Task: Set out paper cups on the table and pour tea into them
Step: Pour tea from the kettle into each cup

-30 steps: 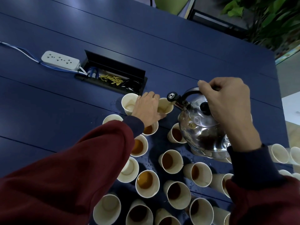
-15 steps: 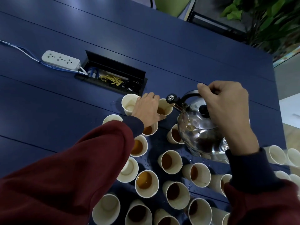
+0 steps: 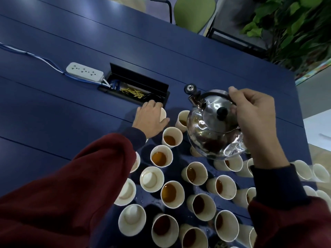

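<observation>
Several white paper cups stand close together on the dark blue table [image 3: 53, 113]; many hold brown tea, like one cup [image 3: 161, 156], and a few are empty, like another [image 3: 151, 179]. My right hand [image 3: 254, 119] grips the black handle of a shiny steel kettle [image 3: 213, 127], held level above the cups with its capped spout pointing away. My left hand [image 3: 151, 119] holds a paper cup [image 3: 163, 114] at the far left of the group, mostly hidden by my fingers. A cup with a little tea [image 3: 182, 119] stands just beside the kettle.
An open black cable box [image 3: 136, 88] is sunk into the table just beyond my left hand. A white power strip [image 3: 85, 71] with a blue cable lies to its left. A green chair [image 3: 195, 11] and plants [image 3: 295, 24] stand past the table's far edge.
The kettle has tipped back from the cup it was pouring into and risen. My left hand let go of that cup and moved left onto the neighbouring cup.
</observation>
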The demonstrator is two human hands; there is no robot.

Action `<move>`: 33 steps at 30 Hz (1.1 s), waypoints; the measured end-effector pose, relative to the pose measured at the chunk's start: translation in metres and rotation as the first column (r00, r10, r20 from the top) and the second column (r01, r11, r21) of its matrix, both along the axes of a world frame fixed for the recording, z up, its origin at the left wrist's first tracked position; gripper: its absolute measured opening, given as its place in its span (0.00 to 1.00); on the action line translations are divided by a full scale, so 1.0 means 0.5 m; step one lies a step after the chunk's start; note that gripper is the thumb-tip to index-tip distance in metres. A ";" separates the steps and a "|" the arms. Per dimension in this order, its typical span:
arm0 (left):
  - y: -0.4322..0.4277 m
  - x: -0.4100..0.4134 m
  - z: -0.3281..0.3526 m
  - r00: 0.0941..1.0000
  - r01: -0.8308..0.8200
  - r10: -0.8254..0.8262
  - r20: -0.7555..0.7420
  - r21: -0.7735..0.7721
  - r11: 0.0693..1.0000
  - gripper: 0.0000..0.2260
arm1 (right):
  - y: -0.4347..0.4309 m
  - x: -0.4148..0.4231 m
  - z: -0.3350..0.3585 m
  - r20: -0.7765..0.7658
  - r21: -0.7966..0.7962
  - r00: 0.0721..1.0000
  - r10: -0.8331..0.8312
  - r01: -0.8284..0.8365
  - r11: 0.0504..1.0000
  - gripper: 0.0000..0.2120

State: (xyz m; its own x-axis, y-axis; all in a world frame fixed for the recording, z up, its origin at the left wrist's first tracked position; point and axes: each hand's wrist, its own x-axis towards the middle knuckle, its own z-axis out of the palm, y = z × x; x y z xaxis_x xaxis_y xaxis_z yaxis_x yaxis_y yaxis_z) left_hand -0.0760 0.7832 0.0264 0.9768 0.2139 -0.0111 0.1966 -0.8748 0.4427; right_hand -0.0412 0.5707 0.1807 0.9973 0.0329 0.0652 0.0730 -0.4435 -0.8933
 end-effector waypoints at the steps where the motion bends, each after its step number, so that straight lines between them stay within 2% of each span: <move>1: 0.011 -0.007 0.001 1.000 -0.011 0.011 -0.018 0.012 1.000 0.25 | 0.008 -0.006 0.003 0.011 0.001 1.000 0.009 -0.009 1.000 0.20; 5: 0.034 -0.022 -0.006 0.997 -0.015 0.017 -0.078 0.026 1.000 0.27 | 0.031 -0.018 0.011 0.036 0.002 0.997 0.069 -0.069 0.998 0.20; 8: 0.042 -0.023 -0.019 0.998 0.003 -0.002 -0.056 0.011 1.000 0.29 | 0.053 -0.022 0.009 0.055 -0.064 0.993 0.104 -0.100 0.993 0.24; 11: 0.050 -0.011 -0.026 1.000 0.021 -0.021 -0.013 -0.002 1.000 0.36 | 0.080 -0.019 -0.001 0.074 -0.149 0.991 0.111 -0.099 0.984 0.23; 14: 0.060 0.008 -0.032 0.997 0.054 -0.055 -0.056 -0.006 0.999 0.41 | 0.100 -0.011 -0.012 0.106 -0.212 0.989 0.100 -0.076 0.974 0.22; 19: 0.074 0.021 -0.050 0.996 0.081 -0.083 -0.043 -0.042 0.996 0.31 | 0.127 -0.002 -0.026 0.143 -0.319 0.985 0.098 -0.048 0.947 0.20; 27: 0.084 0.004 -0.072 0.998 0.057 -0.047 0.040 -0.287 0.956 0.36 | 0.161 0.002 -0.045 0.191 -0.434 0.973 0.127 -0.032 0.900 0.18; 33: 0.082 0.011 -0.084 0.998 0.041 -0.021 0.062 -0.330 0.943 0.34 | 0.168 0.001 -0.043 0.188 -0.462 0.972 0.139 -0.038 0.886 0.18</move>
State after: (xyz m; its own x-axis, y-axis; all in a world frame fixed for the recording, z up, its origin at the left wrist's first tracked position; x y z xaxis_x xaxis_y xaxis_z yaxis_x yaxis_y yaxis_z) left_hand -0.0705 0.8241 -0.0156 0.9839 0.1773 -0.0206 0.1380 -0.6823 0.7179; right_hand -0.0408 0.6545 0.1592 0.9533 0.1969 0.2290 0.2941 -0.7778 -0.5555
